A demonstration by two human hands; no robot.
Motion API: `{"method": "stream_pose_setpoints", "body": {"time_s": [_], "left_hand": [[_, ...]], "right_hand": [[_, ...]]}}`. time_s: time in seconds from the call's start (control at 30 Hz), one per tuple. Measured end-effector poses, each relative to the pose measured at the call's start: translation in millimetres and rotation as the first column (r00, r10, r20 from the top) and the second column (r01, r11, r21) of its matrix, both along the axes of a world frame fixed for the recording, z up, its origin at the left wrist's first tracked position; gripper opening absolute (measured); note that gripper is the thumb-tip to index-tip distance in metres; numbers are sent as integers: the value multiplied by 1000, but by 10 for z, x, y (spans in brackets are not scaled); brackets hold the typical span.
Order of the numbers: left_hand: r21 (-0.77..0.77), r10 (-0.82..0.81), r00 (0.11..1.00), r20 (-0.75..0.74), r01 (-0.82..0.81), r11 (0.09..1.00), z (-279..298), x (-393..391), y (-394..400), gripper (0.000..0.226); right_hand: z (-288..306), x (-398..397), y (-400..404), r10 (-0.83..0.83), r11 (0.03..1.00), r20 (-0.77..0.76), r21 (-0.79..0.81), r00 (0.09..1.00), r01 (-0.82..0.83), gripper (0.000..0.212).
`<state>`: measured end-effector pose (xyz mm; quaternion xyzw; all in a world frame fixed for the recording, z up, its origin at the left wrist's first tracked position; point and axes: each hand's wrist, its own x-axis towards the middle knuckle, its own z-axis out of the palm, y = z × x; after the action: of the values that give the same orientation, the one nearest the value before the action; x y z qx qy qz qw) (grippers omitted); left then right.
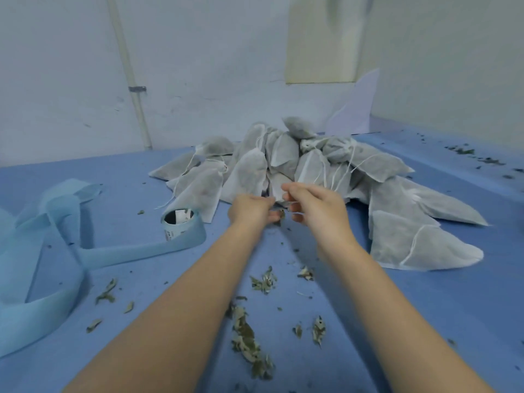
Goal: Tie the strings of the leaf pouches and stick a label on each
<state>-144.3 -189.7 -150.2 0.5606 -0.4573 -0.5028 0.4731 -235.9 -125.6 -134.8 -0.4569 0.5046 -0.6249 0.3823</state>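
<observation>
Dried leaf scraps point(249, 341) litter the near edge of a blue table point(425, 321) between two bare forearms reaching away from the viewer. The left hand point(251, 209) and right hand point(314, 207) meet close together at the foot of a heap of white leaf pouches point(283, 157), fingers curled and pinching something small between them. It looks to be the string point(295, 213) of one pouch, likely drawn out for knotting, though motion blur makes the exact grip hard to read, and which pouch it belongs to cannot be told.

The heap sits at the middle of the table, just beyond the hands, within easy reach for pulling the next one forward. Thin white strings trail from many necks. A few flatter pouches point(411, 242) lie spread to the right, beside the right forearm.

To the left, a roll of labels point(178, 222) on pale blue backing stands near the left hand, and its spent strip point(56, 251) loops away toward the table's edge, handy for the sticking step. More crumbs point(465, 154) speckle the far right. Behind stands a scuffed white wall point(71, 80) with a pipe point(133, 89) and a yellowed panel point(320, 41).
</observation>
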Motion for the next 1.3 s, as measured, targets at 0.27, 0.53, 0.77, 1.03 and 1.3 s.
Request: {"method": "stream_pose_setpoints", "body": {"time_s": [0.27, 0.53, 0.77, 1.03, 1.3], "left_hand": [[6, 41, 986, 160, -43, 999, -11, -142, -267, 17], [-169, 68, 917, 394, -1, 986, 38, 100, -27, 12], [-176, -46, 979, 198, 82, 981, 241, 561, 491, 11], [-139, -163, 980, -115, 146, 979, 311, 993, 771, 24], [-281, 10, 932, 362, 98, 955, 215, 1067, 795, 22]], "right_hand": [[-127, -27, -132, -43, 998, -62, 46, 997, 46, 27], [-166, -15, -104, -88, 993, -326, -102, 941, 58, 18], [-184, 97, -8, -95, 970, -528, -239, 844, -40, 16], [-236, 176, 54, 88, 990, -464, -54, 881, -128, 41], [-290, 153, 14, 8, 1000, -653, -1, 757, -11, 69]]}}
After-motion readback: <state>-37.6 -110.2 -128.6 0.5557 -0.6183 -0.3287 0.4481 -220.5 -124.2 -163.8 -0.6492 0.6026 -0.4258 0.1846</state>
